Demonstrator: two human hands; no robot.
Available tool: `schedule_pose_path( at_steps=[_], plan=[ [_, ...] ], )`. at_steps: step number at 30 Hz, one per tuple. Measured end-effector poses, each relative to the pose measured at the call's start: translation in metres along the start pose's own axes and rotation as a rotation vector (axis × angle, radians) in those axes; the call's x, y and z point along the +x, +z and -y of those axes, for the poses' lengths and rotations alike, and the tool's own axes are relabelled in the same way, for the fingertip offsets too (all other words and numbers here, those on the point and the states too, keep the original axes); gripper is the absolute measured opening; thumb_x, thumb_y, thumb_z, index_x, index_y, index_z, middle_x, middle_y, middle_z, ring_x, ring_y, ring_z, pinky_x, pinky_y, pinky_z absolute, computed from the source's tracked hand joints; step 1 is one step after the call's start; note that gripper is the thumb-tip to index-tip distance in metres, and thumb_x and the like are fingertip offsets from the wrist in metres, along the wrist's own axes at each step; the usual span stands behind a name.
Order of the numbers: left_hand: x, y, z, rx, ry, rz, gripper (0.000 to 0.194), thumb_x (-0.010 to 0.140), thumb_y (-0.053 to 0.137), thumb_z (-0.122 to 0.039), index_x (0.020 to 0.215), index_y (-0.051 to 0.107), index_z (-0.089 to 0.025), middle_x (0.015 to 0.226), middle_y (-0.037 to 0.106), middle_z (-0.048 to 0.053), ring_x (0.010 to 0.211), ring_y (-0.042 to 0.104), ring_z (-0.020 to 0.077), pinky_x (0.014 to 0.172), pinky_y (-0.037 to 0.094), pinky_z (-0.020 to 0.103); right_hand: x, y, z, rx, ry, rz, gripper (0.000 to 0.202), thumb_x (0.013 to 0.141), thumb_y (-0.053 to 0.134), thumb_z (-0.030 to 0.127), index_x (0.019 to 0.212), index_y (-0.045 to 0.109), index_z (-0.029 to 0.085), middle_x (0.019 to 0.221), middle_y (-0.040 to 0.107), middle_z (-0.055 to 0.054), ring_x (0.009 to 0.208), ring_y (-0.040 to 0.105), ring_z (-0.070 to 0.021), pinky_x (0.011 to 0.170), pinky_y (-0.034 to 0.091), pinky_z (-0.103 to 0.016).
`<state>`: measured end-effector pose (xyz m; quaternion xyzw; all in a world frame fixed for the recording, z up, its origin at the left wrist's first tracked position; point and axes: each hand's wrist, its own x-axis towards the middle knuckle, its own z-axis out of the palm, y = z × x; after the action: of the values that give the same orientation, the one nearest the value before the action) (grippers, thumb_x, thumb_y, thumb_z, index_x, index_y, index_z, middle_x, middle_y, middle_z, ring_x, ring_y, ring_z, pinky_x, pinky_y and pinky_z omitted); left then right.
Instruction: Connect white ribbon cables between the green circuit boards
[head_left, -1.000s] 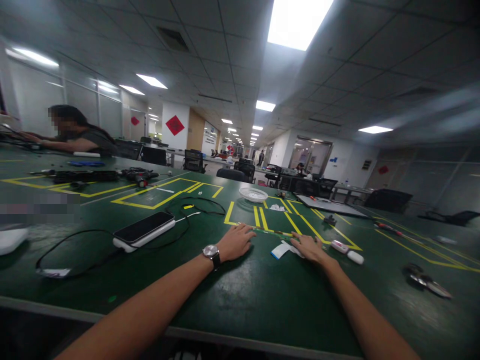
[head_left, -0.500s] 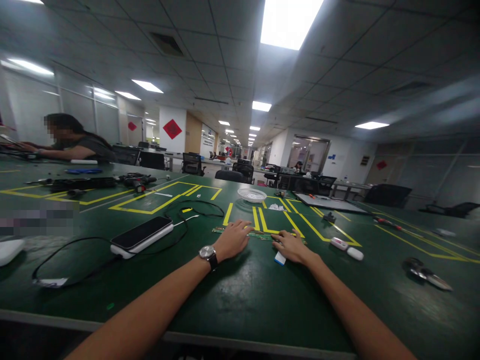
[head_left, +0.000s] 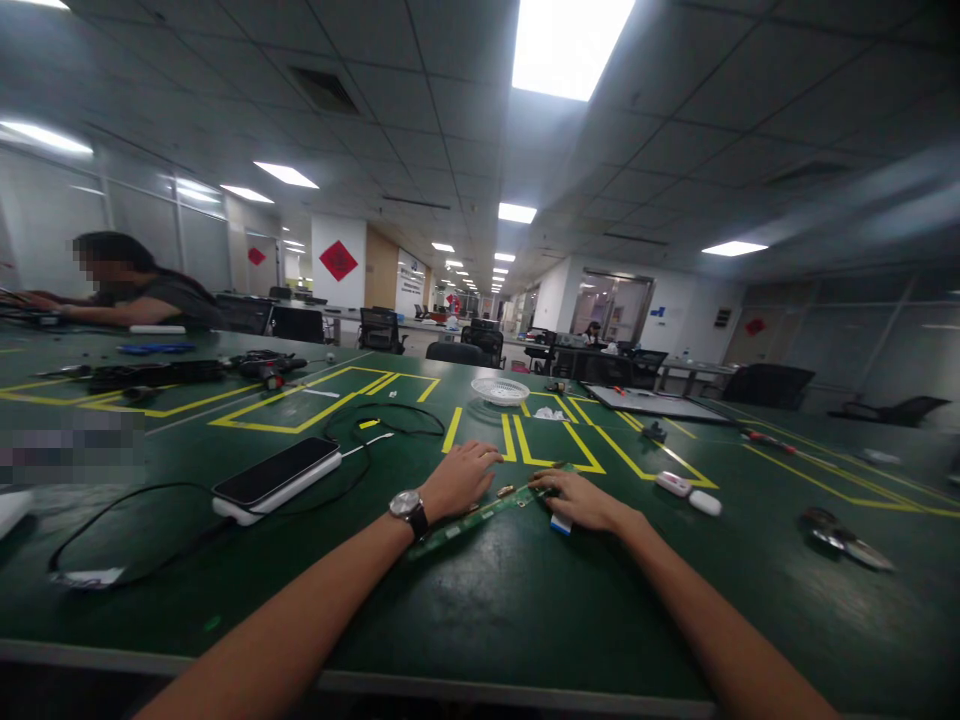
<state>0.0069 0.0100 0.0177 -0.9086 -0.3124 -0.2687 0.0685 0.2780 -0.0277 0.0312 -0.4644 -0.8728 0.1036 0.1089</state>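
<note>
A long, narrow green circuit board [head_left: 491, 510] lies slantwise over the green table, its left end nearer the front edge. My right hand [head_left: 574, 497] has its fingers closed on the board's far right end. A white and blue tab [head_left: 560, 523] shows just below that hand. My left hand [head_left: 461, 478], with a watch on the wrist, rests beside the board's upper side, fingers spread and holding nothing. Part of the board's left half passes close to the watch.
A phone [head_left: 277, 470] on a white block and a black cable [head_left: 127, 492] lie left. Beyond my hands stands a white basket [head_left: 500, 391]. Right are a white case [head_left: 705, 502], a metal tool [head_left: 844, 540] and a screwdriver [head_left: 772, 443]. A person [head_left: 142, 285] sits far left.
The board has turned from nearly level to slanted, its left end swinging toward the front edge. My right hand's fingers have closed on its right end. My left hand has come off it.
</note>
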Motion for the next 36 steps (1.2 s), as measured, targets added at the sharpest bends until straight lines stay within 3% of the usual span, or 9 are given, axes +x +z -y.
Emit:
schedule_pose_path(
  at_steps=[5,8,11,14,19,23,27,32,36],
  plan=[
    [-0.001,-0.001,-0.004,-0.018,0.022,0.033,0.029,0.094,0.052,-0.019,0.122,0.059,-0.021,0.127,0.06,0.007,0.117,0.051,0.0236,0.101,0.043,0.039,0.002,0.004,0.015,0.203,-0.115,-0.071,0.034,0.081,0.048,0.016,0.102,0.074,0.021,0.125,0.068,-0.005,0.117,0.06,-0.0217,0.107,0.04,-0.038],
    [-0.002,0.001,-0.007,-0.036,0.053,0.052,0.03,0.094,0.052,-0.019,0.123,0.058,-0.02,0.126,0.06,0.007,0.116,0.052,0.0234,0.101,0.042,0.038,0.006,0.006,0.022,0.22,-0.147,-0.126,0.033,0.081,0.046,0.014,0.098,0.074,0.022,0.115,0.072,-0.002,0.111,0.063,-0.0191,0.103,0.044,-0.033],
    [-0.004,0.005,-0.012,-0.054,0.08,0.074,0.03,0.095,0.05,-0.022,0.125,0.057,-0.021,0.127,0.06,0.007,0.117,0.052,0.0236,0.101,0.041,0.039,0.006,0.0,0.017,-0.019,0.123,-0.215,0.033,0.086,0.044,0.017,0.102,0.072,0.024,0.113,0.072,-0.001,0.108,0.064,-0.0171,0.099,0.044,-0.028],
    [-0.004,0.007,-0.016,-0.096,0.115,0.105,0.03,0.098,0.048,-0.027,0.127,0.056,-0.024,0.129,0.059,0.006,0.119,0.052,0.0233,0.098,0.042,0.038,-0.002,-0.012,0.001,-0.232,0.469,-0.268,0.032,0.091,0.042,0.027,0.104,0.071,0.019,0.111,0.071,-0.01,0.105,0.065,-0.024,0.092,0.047,-0.035],
    [-0.006,0.009,-0.023,-0.191,0.189,0.184,0.033,0.1,0.045,-0.033,0.133,0.051,-0.028,0.141,0.052,0.005,0.125,0.049,0.0237,0.098,0.042,0.039,-0.02,-0.015,-0.021,-0.306,0.711,-0.186,0.043,0.086,0.052,0.051,0.092,0.072,0.013,0.097,0.071,-0.021,0.09,0.067,-0.0357,0.073,0.051,-0.045],
    [-0.007,0.013,-0.026,-0.208,0.221,0.244,0.034,0.103,0.039,-0.033,0.134,0.05,-0.029,0.143,0.051,0.004,0.126,0.049,0.023,0.097,0.041,0.04,-0.017,-0.007,-0.015,-0.288,0.607,-0.132,0.04,0.085,0.055,0.049,0.096,0.07,0.014,0.1,0.07,-0.018,0.091,0.066,-0.0324,0.073,0.05,-0.04],
    [-0.007,0.015,-0.025,-0.188,0.224,0.257,0.033,0.103,0.038,-0.033,0.132,0.053,-0.029,0.139,0.055,0.004,0.123,0.052,0.0227,0.095,0.042,0.039,-0.009,-0.003,-0.001,-0.227,0.369,-0.087,0.027,0.083,0.06,0.038,0.102,0.07,0.02,0.102,0.068,-0.009,0.092,0.064,-0.0221,0.08,0.047,-0.03],
    [-0.007,0.016,-0.024,-0.134,0.214,0.221,0.03,0.102,0.042,-0.034,0.127,0.057,-0.028,0.133,0.059,0.003,0.118,0.054,0.0215,0.092,0.042,0.035,-0.01,-0.003,0.004,-0.041,0.064,-0.061,0.023,0.079,0.059,0.021,0.099,0.071,0.019,0.096,0.067,-0.005,0.089,0.061,-0.019,0.08,0.047,-0.028],
    [-0.008,0.015,-0.022,-0.085,0.182,0.201,0.028,0.1,0.046,-0.033,0.124,0.059,-0.027,0.13,0.061,0.003,0.114,0.055,0.022,0.091,0.043,0.035,-0.011,-0.003,0.006,0.053,0.027,-0.079,0.019,0.08,0.06,0.018,0.096,0.07,0.02,0.096,0.065,-0.003,0.09,0.06,-0.0181,0.083,0.047,-0.029]
  ],
)
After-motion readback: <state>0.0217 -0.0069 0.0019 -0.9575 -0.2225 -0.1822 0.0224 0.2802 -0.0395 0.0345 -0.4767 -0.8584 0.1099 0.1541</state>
